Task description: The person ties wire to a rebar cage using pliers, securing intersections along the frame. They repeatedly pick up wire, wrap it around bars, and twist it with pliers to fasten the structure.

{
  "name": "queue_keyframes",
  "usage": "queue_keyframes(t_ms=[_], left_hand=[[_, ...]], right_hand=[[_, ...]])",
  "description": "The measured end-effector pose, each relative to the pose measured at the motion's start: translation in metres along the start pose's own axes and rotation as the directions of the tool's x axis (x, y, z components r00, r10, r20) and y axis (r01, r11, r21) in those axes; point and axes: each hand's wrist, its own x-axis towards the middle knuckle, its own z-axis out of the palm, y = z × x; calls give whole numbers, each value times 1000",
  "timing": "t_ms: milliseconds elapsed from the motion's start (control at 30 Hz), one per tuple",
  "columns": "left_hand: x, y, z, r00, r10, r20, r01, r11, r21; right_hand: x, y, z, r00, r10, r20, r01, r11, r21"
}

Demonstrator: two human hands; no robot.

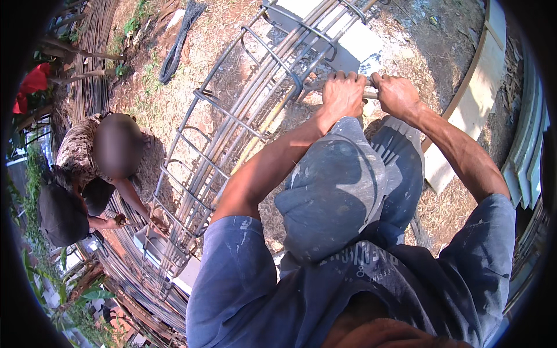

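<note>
A rebar cage (235,119), made of long steel rods with square stirrups around them, runs diagonally from the top middle to the lower left. Beside its upper right side, my left hand (344,95) is closed around a thin metal bar (371,95). Just to the right, my right hand (397,96) grips near the bar's other end. Two narrow lengths show between my fists; whether they belong to one tool I cannot tell. The bar's left end is close to a stirrup corner (297,87), partly hidden by my left hand.
A co-worker (87,145) bends at the cage's lower left end, hands near the rods. A dark wire bundle (177,46) lies on the ground beyond the cage. To the right are a long wooden board (476,98) and corrugated sheets (525,133). Thin rods (96,64) are stacked at left.
</note>
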Motion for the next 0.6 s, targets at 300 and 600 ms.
queue_keyframes(t_ms=[300,600], left_hand=[[14,-3,-11,836,-14,548,115,982,-151],[7,-103,-87,866,-416,277,499,701,-510]], right_hand=[[3,1,16,952,-78,296,-24,944,328],[-55,-41,50,613,-539,577,-624,117,772]])
